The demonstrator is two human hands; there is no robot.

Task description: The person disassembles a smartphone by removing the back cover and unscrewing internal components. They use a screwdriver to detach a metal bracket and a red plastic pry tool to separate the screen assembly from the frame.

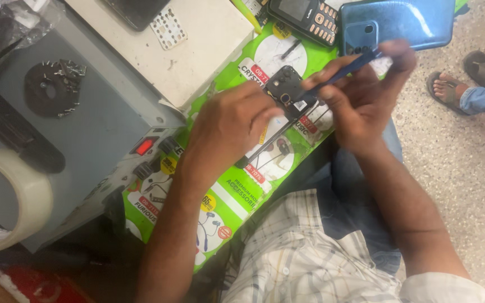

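Note:
My left hand (228,132) grips a black opened phone (284,90) and holds it down on a green printed mat (237,196). My right hand (360,98) holds a thin blue tool (346,68), and its tip touches the upper part of the phone near the camera hole. Most of the phone's lower body is hidden under my left palm and fingers. A blue phone back cover (397,22) lies just beyond my right hand. A black keypad phone (307,17) lies to the left of that cover.
A grey metal box (94,120) with a red switch (144,146) stands at the left, a roll of clear tape (7,199) on its near end. A white board (189,45) lies behind. Another person's sandalled feet (450,84) rest on the floor at right.

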